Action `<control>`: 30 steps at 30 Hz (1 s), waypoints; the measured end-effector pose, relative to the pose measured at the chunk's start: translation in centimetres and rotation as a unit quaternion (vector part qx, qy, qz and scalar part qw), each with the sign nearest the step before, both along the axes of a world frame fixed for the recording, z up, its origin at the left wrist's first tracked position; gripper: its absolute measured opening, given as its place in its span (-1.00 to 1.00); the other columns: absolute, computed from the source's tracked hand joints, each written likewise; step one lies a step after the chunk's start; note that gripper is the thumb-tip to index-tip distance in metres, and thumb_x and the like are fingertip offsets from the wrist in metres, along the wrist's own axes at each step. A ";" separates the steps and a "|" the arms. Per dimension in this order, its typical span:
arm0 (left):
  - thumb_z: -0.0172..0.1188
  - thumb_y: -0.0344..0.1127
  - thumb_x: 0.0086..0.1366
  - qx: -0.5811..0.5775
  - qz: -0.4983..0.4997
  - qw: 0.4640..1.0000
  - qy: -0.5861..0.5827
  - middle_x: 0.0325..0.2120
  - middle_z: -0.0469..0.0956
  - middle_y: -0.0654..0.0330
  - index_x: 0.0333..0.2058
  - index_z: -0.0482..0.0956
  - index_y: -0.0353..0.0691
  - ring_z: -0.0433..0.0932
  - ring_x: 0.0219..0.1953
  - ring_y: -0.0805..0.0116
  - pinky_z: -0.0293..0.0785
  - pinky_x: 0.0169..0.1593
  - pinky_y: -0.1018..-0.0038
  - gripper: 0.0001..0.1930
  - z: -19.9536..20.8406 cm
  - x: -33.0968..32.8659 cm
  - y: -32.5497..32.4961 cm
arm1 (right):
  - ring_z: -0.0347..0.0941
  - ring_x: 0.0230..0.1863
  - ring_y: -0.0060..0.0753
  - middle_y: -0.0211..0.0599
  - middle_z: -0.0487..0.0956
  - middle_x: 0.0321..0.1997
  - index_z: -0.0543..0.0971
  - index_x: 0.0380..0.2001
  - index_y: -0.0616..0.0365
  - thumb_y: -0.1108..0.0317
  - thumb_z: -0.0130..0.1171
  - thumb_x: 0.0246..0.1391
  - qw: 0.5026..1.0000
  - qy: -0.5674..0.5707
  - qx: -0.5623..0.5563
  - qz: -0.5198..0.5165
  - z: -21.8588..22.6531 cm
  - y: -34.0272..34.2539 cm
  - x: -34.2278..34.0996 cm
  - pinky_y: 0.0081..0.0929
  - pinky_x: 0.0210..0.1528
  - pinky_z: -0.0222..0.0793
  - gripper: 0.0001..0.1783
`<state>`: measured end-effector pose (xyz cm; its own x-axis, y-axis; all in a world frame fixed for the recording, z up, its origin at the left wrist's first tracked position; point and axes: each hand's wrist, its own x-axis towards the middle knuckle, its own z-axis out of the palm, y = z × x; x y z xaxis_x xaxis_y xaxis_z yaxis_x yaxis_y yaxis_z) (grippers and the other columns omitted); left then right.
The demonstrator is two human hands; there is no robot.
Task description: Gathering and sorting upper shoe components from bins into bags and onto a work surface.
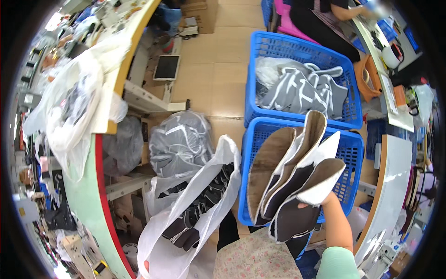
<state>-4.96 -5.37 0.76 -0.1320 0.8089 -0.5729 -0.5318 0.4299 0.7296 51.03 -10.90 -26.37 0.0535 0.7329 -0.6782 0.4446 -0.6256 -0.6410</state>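
My right hand (pixel 327 201) grips a bundle of dark brown fabric pieces (pixel 293 215) with white edges and brown linings. It holds them over the front blue basket (pixel 246 186), and the pieces fan out upward. At the lower left, a fingertip of my left hand (pixel 146 265) shows at the edge of a large white plastic bag (pixel 230 153), closed on its plastic; the rest of that hand is hidden. The bag gapes, with several black pieces with white trim (pixel 204 197) inside.
Behind stands a second blue basket (pixel 304 41) holding grey white-edged pieces (pixel 302 90). A clear bag (pixel 181 144) of grey pieces sits on the floor. Worktables (pixel 88 204) run along the left, another (pixel 388 186) along the right. A person (pixel 320 21) sits at the far right.
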 end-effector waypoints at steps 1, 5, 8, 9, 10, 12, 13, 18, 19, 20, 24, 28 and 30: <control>-0.09 0.32 0.17 0.007 0.007 1.000 -0.001 -0.47 0.42 0.01 0.29 -0.09 -0.15 0.26 -0.66 0.28 0.29 -0.55 0.46 -0.12 0.3 -0.9 -0.7 | 0.47 -0.09 -0.28 -0.21 0.58 -0.13 0.56 -0.13 0.17 0.24 0.42 -0.27 0.998 0.052 0.025 0.014 -0.3 2.9 -0.3 -0.39 0.03 0.33 -0.45; -0.09 0.33 0.16 0.032 0.044 0.998 -0.011 -0.48 0.42 0.03 0.28 -0.09 -0.16 0.26 -0.66 0.29 0.29 -0.55 0.46 -0.11 2.1 -3.8 -3.3 | 0.48 -0.10 -0.27 -0.18 0.58 -0.14 0.57 -0.16 0.16 0.20 0.39 -0.24 0.958 0.256 0.105 0.080 -1.0 11.1 -10.7 -0.38 0.00 0.34 -0.50; -0.08 0.33 0.16 0.056 0.060 0.996 -0.018 -0.49 0.41 0.04 0.28 -0.09 -0.16 0.26 -0.66 0.29 0.29 -0.55 0.46 -0.10 2.9 -5.8 -4.3 | 0.51 -0.14 -0.23 -0.06 0.58 -0.18 0.60 -0.26 0.17 0.06 0.33 -0.22 0.932 0.293 0.108 0.185 -1.3 13.6 -17.7 -0.38 -0.06 0.39 -0.52; -0.08 0.33 0.16 0.066 0.065 0.996 -0.014 -0.49 0.41 0.04 0.28 -0.08 -0.16 0.26 -0.66 0.29 0.29 -0.55 0.46 -0.10 3.2 -6.4 -4.6 | 0.53 -0.24 -0.16 -0.01 0.59 -0.29 0.62 -0.36 0.19 -0.07 0.31 -0.30 0.934 0.144 -0.014 0.326 -0.1 14.3 -19.9 -0.33 -0.14 0.41 -0.46; -0.08 0.34 0.15 0.074 0.063 0.995 -0.023 -0.49 0.41 0.04 0.28 -0.08 -0.17 0.26 -0.66 0.29 0.29 -0.55 0.46 -0.10 3.0 -6.9 -4.2 | 0.53 -0.32 -0.12 -0.04 0.60 -0.39 0.63 -0.42 0.19 -0.06 0.30 -0.36 0.912 0.120 0.026 0.392 -3.2 12.6 -22.3 -0.28 -0.21 0.40 -0.47; -0.08 0.34 0.15 0.086 0.066 0.994 -0.024 -0.50 0.41 0.05 0.28 -0.08 -0.17 0.26 -0.66 0.30 0.29 -0.54 0.46 -0.09 3.2 -8.1 -4.4 | 0.52 -0.28 -0.08 -0.01 0.59 -0.37 0.62 -0.39 0.20 0.05 0.27 -0.38 0.883 0.216 0.051 0.414 -4.0 12.4 -26.8 -0.27 -0.19 0.38 -0.52; -0.08 0.34 0.15 0.089 0.069 0.993 -0.024 -0.50 0.41 0.05 0.28 -0.08 -0.17 0.26 -0.66 0.30 0.29 -0.54 0.46 -0.09 3.4 -8.7 -4.6 | 0.51 -0.21 -0.06 0.00 0.59 -0.29 0.60 -0.30 0.20 0.09 0.31 -0.41 0.878 0.225 0.039 0.420 -0.6 14.6 -28.1 -0.26 -0.14 0.36 -0.47; -0.07 0.36 0.14 0.099 0.066 0.992 -0.032 -0.52 0.41 0.06 0.28 -0.07 -0.18 0.26 -0.66 0.30 0.29 -0.54 0.46 -0.08 3.0 -10.7 -4.4 | 0.43 -0.02 -0.23 -0.10 0.54 -0.06 0.44 -0.02 0.27 0.21 0.45 -0.55 0.848 0.366 -0.018 0.382 -1.6 22.0 -35.0 -0.40 0.03 0.28 -0.14; -0.07 0.36 0.13 0.103 0.062 0.992 -0.034 -0.52 0.41 0.07 0.28 -0.07 -0.18 0.26 -0.66 0.31 0.28 -0.54 0.46 -0.08 2.9 -11.2 -4.1 | 0.43 -0.02 -0.24 -0.11 0.53 -0.05 0.44 -0.01 0.27 0.21 0.45 -0.54 0.844 0.399 -0.013 0.358 -1.4 22.9 -35.5 -0.42 0.03 0.28 -0.14; -0.07 0.36 0.13 0.106 0.058 0.992 -0.035 -0.52 0.40 0.07 0.28 -0.07 -0.18 0.26 -0.66 0.31 0.28 -0.54 0.47 -0.07 2.9 -11.6 -3.7 | 0.43 -0.02 -0.24 -0.11 0.53 -0.05 0.44 -0.01 0.27 0.21 0.45 -0.54 0.845 0.398 -0.012 0.356 -2.0 23.1 -36.1 -0.42 0.03 0.28 -0.14; -0.07 0.37 0.12 0.117 0.046 0.991 -0.041 -0.53 0.40 0.08 0.27 -0.07 -0.19 0.26 -0.67 0.31 0.28 -0.54 0.47 -0.06 2.6 -12.7 -3.1 | 0.45 -0.05 -0.15 -0.07 0.56 -0.10 0.53 -0.13 0.24 0.16 0.40 -0.47 0.900 0.386 0.024 0.203 -6.8 20.9 -38.8 -0.40 0.06 0.28 -0.30; -0.06 0.38 0.11 0.130 0.018 0.990 -0.053 -0.55 0.40 0.09 0.27 -0.06 -0.19 0.27 -0.67 0.32 0.28 -0.54 0.47 -0.05 1.2 -12.9 -1.4 | 0.46 -0.07 -0.06 -0.03 0.56 -0.12 0.56 -0.17 0.23 0.11 0.41 -0.45 0.967 0.161 -0.031 0.194 -15.2 19.2 -37.2 -0.28 0.02 0.33 -0.33; -0.06 0.38 0.11 0.138 0.000 0.989 -0.049 -0.55 0.40 0.10 0.27 -0.06 -0.20 0.27 -0.67 0.32 0.28 -0.54 0.47 -0.05 1.5 -13.6 -0.6 | 0.45 -0.06 -0.08 -0.04 0.55 -0.10 0.56 -0.17 0.22 0.10 0.41 -0.46 0.966 0.122 -0.013 0.229 -16.4 19.0 -37.6 -0.29 0.02 0.34 -0.32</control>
<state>-18.54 -6.01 2.22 -0.0876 0.9360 -0.3410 -0.6052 0.2219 0.7645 13.45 8.09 -42.81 -0.4363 0.6247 -0.6476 0.5161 -0.4159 -0.7488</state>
